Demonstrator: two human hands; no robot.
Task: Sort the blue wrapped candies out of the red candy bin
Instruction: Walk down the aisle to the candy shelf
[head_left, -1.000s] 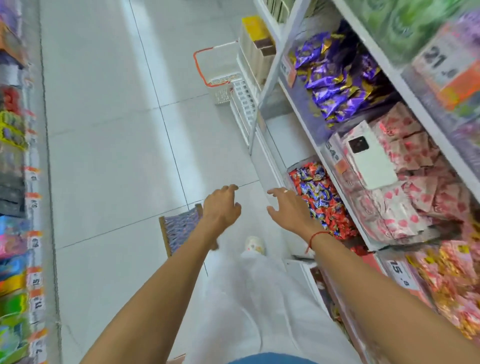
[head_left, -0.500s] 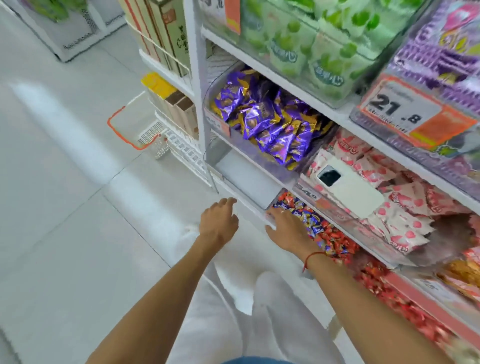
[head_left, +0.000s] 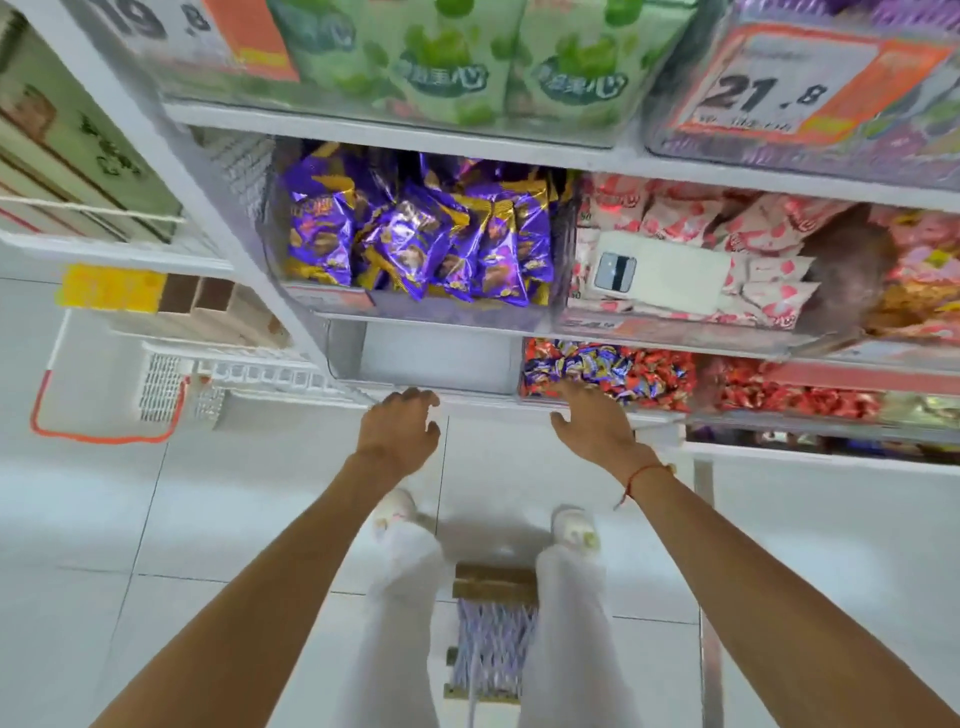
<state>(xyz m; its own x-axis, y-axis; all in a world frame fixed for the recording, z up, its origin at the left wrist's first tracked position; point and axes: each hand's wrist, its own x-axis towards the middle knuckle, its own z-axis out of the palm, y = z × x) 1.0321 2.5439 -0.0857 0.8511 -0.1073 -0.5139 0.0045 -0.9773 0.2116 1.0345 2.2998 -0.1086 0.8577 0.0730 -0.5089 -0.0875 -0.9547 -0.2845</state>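
A tall white metal shelving unit (head_left: 467, 130) fills the upper view, stacked with clear plastic bins of wrapped sweets. On its low shelf sits the clear-walled bin of red foil-wrapped candies (head_left: 670, 374), and a cluster of blue foil-wrapped candies (head_left: 587, 364) lies mixed in at the bin's left end. Just left of it is an empty clear plastic bin (head_left: 431, 358).

The step in hand looks like the reach-in, with no candy picked yet. The next move calls for pinching single blue wrappers without dragging red ones along.

The right hand (head_left: 592, 426) is spread, fingers straight, its tips at the bin's front edge near the blue cluster, holding nothing. The left hand (head_left: 400, 431) hangs with loosely curled fingers before the empty bin, also holding nothing.
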